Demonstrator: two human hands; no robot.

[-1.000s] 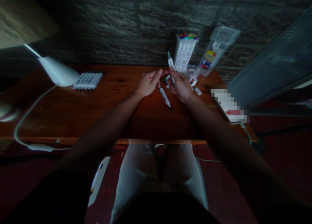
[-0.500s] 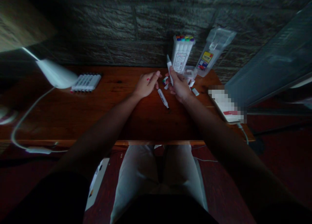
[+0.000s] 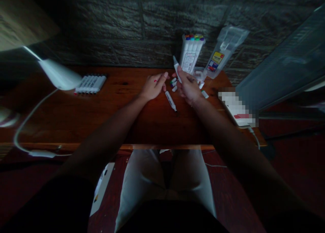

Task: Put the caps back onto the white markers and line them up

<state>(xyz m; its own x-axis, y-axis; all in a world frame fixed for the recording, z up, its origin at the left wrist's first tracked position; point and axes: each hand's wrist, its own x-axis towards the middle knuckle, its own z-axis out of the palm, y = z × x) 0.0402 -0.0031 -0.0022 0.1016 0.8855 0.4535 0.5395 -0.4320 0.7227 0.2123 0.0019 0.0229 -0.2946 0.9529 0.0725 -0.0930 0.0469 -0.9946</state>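
My right hand [image 3: 188,88] is closed around a white marker [image 3: 177,70], its grey tapered end pointing up and away from me. To its left my left hand [image 3: 153,87] rests on the table with fingers loosely bent and apart; nothing shows in it. A red mark is on its back. Just by its fingertips lies another white marker [image 3: 170,101], dark end toward me. Small white pieces with coloured ends, like marker caps [image 3: 173,81], lie between the hands. A similar white piece with a green end [image 3: 204,94] lies right of my right hand.
Behind stands a case of coloured markers [image 3: 192,53], beside a clear plastic container [image 3: 220,53] and a small clear lid [image 3: 199,74]. A row of white markers [image 3: 91,84] lies left, near the lamp [image 3: 59,75]. A cabled device [image 3: 236,109] sits at the table's right end.
The view has shifted slightly. My right hand has tilted a little with the marker still in it, and more of the small caps shows between the hands. My left hand looks unchanged.
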